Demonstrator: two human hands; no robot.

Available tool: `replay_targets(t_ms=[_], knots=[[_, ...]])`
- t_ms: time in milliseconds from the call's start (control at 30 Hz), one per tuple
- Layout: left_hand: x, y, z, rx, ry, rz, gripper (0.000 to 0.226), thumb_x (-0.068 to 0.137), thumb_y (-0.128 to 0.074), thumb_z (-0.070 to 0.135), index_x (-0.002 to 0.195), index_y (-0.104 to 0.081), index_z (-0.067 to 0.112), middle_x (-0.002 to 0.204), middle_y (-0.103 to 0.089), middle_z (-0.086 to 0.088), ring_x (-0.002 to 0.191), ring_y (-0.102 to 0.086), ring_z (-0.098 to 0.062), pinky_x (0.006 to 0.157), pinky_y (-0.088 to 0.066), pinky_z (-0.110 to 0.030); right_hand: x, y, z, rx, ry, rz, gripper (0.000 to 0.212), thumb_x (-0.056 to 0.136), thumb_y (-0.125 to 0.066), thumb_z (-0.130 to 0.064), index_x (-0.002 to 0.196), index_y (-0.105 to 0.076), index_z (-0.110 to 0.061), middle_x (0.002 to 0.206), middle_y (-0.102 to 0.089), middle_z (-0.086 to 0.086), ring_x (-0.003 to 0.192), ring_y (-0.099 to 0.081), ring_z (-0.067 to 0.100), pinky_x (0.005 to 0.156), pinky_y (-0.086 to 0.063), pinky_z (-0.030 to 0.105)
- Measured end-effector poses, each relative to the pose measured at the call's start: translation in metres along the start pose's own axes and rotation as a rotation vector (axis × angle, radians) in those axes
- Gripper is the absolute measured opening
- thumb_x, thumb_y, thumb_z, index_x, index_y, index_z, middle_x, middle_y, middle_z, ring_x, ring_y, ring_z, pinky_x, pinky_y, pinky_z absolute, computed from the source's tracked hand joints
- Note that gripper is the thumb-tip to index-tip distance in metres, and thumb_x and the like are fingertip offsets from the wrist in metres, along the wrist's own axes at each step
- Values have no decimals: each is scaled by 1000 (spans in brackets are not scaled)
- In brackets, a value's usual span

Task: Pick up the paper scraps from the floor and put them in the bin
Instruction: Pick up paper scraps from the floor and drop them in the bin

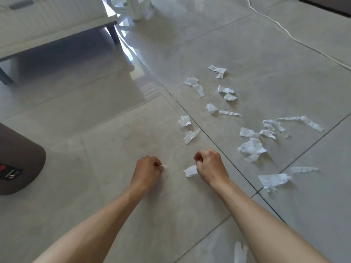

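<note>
Several torn white paper scraps (250,147) lie scattered on the grey tiled floor (114,120), mostly to the right of and beyond my hands. My left hand (148,168) is closed low over the floor, with a small bit of white scrap (164,166) poking from its fingertips. My right hand (210,164) is closed on a larger white scrap (190,170) that sticks out to its left. A dark brown rounded container (19,160), possibly the bin, sits at the left edge. Another scrap (240,252) lies between my forearms at the bottom.
A white cabinet on dark legs (57,25) stands at the back left, white furniture legs (136,10) behind it. A white cable (284,31) runs across the floor at the upper right. Dark grout lines (209,137) cross the tiles.
</note>
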State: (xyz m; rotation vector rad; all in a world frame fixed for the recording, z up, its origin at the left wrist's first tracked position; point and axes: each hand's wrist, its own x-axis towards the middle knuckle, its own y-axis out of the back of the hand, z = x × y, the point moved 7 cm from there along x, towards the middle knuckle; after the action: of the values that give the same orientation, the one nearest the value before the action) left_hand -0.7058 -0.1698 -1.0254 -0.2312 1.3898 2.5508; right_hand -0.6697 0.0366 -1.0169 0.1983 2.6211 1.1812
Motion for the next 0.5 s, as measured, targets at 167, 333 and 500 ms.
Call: replay_targets(t_ms=[167,333,500], knots=[[23,3,12,-83,11,39,7,81,-72,14,74,-74,13,75,-67,-1,73,-61,-15,67,-39,-20,31,18,-1,39,-3,71,17,82,-53,-2,90,-67,-6,92,-64,10,88,-59,23,73,-46,27],[67,11,41,-165,-21,93,13,78,-78,19,68,-70,13,88,-60,-2,76,-58,-16,68,-40,-22,59,19,-7,-5,2,66,30,84,-52,-2,112,-59,-11,111,-52,12,92,-59,30,82,-50,39],[118,6,78,-11,-119,51,6,81,-71,9,77,-73,5,101,-59,-3,86,-59,-20,74,-43,-23,90,13,-13,-80,44,-2,42,86,-54,-5,127,-50,-14,119,-44,12,92,-59,32,82,-49,34]])
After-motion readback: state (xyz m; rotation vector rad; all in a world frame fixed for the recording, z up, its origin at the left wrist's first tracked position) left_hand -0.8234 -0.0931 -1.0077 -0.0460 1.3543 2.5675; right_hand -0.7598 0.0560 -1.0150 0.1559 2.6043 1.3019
